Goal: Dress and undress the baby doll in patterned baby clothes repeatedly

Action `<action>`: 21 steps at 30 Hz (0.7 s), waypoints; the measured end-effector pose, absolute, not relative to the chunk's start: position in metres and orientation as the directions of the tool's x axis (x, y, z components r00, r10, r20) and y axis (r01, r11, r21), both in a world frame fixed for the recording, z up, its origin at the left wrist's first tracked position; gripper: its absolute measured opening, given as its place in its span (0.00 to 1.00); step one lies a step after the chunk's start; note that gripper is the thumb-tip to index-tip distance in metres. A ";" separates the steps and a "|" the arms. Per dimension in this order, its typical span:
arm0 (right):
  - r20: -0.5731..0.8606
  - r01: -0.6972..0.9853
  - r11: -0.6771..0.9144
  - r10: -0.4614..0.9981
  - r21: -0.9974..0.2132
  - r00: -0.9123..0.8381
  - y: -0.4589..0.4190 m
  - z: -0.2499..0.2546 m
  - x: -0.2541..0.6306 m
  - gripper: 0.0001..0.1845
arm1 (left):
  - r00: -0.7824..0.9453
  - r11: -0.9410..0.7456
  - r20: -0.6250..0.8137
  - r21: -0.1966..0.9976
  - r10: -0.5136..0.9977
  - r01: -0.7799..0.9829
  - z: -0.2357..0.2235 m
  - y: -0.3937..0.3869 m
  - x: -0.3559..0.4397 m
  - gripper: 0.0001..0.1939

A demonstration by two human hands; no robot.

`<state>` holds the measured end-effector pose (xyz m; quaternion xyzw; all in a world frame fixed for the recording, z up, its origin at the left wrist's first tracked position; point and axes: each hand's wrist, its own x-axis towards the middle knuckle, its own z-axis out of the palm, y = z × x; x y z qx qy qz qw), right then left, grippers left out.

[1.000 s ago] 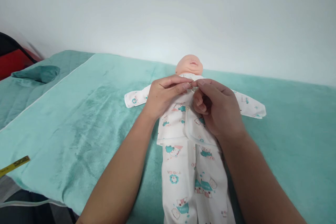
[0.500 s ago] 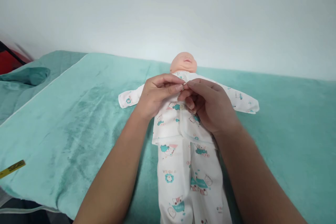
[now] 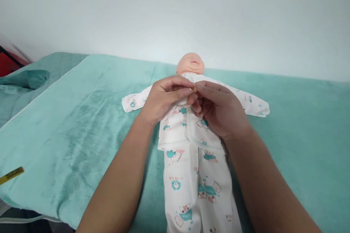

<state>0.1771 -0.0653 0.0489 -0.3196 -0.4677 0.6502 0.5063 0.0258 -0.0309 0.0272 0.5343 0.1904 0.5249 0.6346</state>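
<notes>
The dressing of the baby doll with a smooth pinkish plastic head (image 3: 190,63) looks well along: the white cotton shirt with teal and pink cartoon prints (image 3: 175,134) is on the body, its two sleeves are spread out to the sides, and its front panels overlap down to the hem. A small pale round button (image 3: 188,110) shows on the front opening just below the hands; whether it is fully fastened is too small to tell. The matching white printed trousers (image 3: 182,174) lie straight below the hem and run out of view towards the near edge of the teal plush blanket (image 3: 90,123). The upper chest opening lies behind the fingers, so whether any fastening there remains undone cannot be told. The doll lies face up on the blanket, its head close to the far edge, by the pale wall (image 3: 175,14). Over the chest, the left hand (image 3: 164,96) is nearly closed, thumb and forefinger appearing to pinch the shirt front. The right hand (image 3: 222,109) meets it fingertip to fingertip, thumb and forefinger brought together on what seems the same bit of shirt, its other fingers curled beneath.
</notes>
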 end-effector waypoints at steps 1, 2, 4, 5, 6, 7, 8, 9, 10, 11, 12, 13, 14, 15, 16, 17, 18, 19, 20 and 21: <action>0.055 -0.361 -0.050 0.960 -0.931 -0.275 -0.065 0.049 0.177 0.10 | 0.375 -0.122 0.317 0.879 0.871 -0.460 0.027 -0.031 0.026 0.11; 0.054 -0.363 -0.048 0.962 -0.931 -0.266 -0.065 0.049 0.176 0.10 | 0.374 -0.124 0.317 0.880 0.872 -0.459 0.027 -0.031 0.026 0.11; 0.057 -0.363 -0.039 0.967 -0.931 -0.249 -0.066 0.049 0.175 0.10 | 0.367 -0.135 0.326 0.878 0.871 -0.459 0.027 -0.031 0.027 0.11; 0.059 -0.361 -0.032 0.969 -0.932 -0.238 -0.066 0.049 0.174 0.10 | 0.363 -0.142 0.333 0.875 0.871 -0.462 0.026 -0.031 0.027 0.11; 0.061 -0.359 -0.024 0.972 -0.933 -0.225 -0.066 0.050 0.174 0.10 | 0.357 -0.149 0.339 0.872 0.870 -0.466 0.026 -0.031 0.027 0.11; 0.063 -0.356 -0.015 0.976 -0.935 -0.209 -0.066 0.050 0.173 0.09 | 0.348 -0.158 0.346 0.869 0.871 -0.468 0.026 -0.030 0.027 0.11; 0.066 -0.350 -0.004 0.980 -0.937 -0.189 -0.067 0.050 0.172 0.09 | 0.335 -0.171 0.354 0.867 0.873 -0.469 0.025 -0.030 0.027 0.11; 0.068 -0.340 0.007 0.984 -0.940 -0.166 -0.067 0.050 0.171 0.09 | 0.318 -0.187 0.359 0.866 0.877 -0.464 0.024 -0.029 0.026 0.11; 0.070 -0.326 0.020 0.988 -0.945 -0.141 -0.068 0.050 0.170 0.08 | 0.296 -0.205 0.364 0.867 0.883 -0.453 0.024 -0.028 0.026 0.12; 0.072 -0.308 0.033 0.991 -0.951 -0.116 -0.068 0.050 0.169 0.09 | 0.270 -0.226 0.367 0.870 0.890 -0.437 0.023 -0.028 0.025 0.12; 0.073 -0.287 0.043 0.993 -0.957 -0.094 -0.069 0.050 0.168 0.09 | 0.242 -0.250 0.372 0.873 0.896 -0.418 0.023 -0.027 0.024 0.12; 0.074 -0.263 0.052 0.994 -0.963 -0.075 -0.069 0.050 0.167 0.10 | 0.213 -0.272 0.377 0.876 0.901 -0.399 0.023 -0.026 0.024 0.12; 0.075 -0.239 0.058 0.995 -0.969 -0.062 -0.069 0.049 0.166 0.11 | 0.187 -0.290 0.380 0.878 0.906 -0.380 0.022 -0.026 0.023 0.12; 0.076 -0.217 0.063 0.996 -0.974 -0.054 -0.070 0.049 0.165 0.11 | 0.168 -0.304 0.383 0.881 0.908 -0.364 0.022 -0.025 0.022 0.11; 0.078 -0.195 0.067 0.996 -0.978 -0.048 -0.070 0.049 0.164 0.12 | 0.158 -0.312 0.385 0.882 0.909 -0.353 0.022 -0.025 0.021 0.11; 0.080 -0.174 0.071 0.996 -0.982 -0.042 -0.070 0.049 0.164 0.12 | 0.156 -0.314 0.385 0.884 0.910 -0.345 0.021 -0.025 0.020 0.10; 0.083 -0.156 0.076 0.996 -0.985 -0.038 -0.070 0.048 0.164 0.12 | 0.160 -0.314 0.383 0.887 0.910 -0.340 0.021 -0.024 0.020 0.10; 0.085 -0.144 0.079 0.996 -0.986 -0.037 -0.070 0.048 0.164 0.12 | 0.166 -0.311 0.382 0.888 0.909 -0.338 0.021 -0.024 0.019 0.10; 0.087 -0.138 0.081 0.995 -0.987 -0.042 -0.070 0.048 0.165 0.13 | 0.173 -0.310 0.383 0.888 0.907 -0.339 0.020 -0.024 0.019 0.10; 0.089 -0.140 0.080 0.995 -0.987 -0.054 -0.069 0.048 0.165 0.13 | 0.180 -0.308 0.384 0.888 0.906 -0.343 0.020 -0.024 0.019 0.10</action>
